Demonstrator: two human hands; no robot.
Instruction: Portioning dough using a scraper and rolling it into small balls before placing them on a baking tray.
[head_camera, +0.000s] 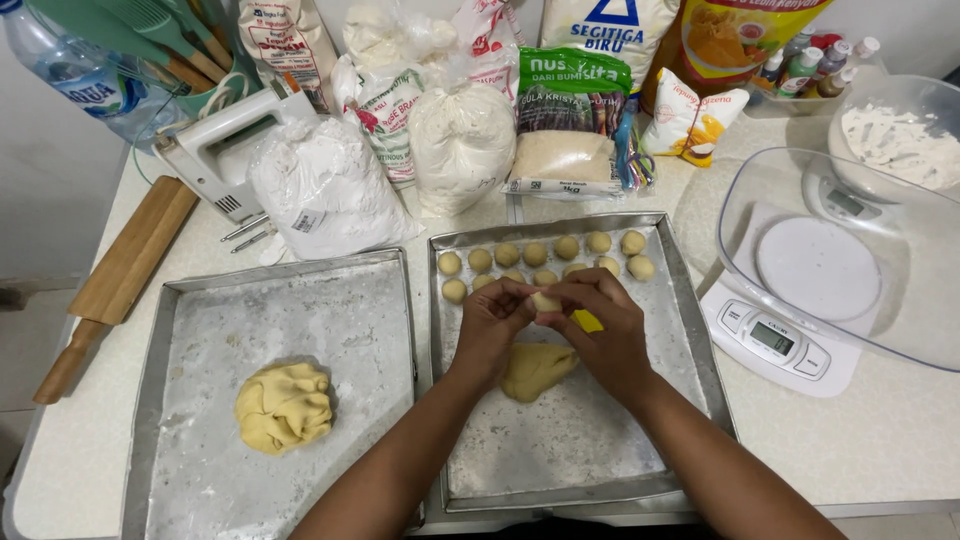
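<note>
Judging from the head view, the likeliest slip is the small dough piece (546, 300) dropping from the fingertips onto the finished dough balls (545, 256) lined up at the far end of the right tray (690, 340), denting them, since the hands work just above those rows. A forearm could also drag across the dough lump (535, 370) lying just near of the hands on the same tray. The left hand (492, 318) is curled, fingers drawn together and pinching the small piece from the left. The right hand (605, 325) closes on it from the right, fingertips meeting the left's. A larger dough mound (285, 405) sits untouched on the left tray (200, 300); the bench (880, 440) carries a scale (775, 345) to the right.
</note>
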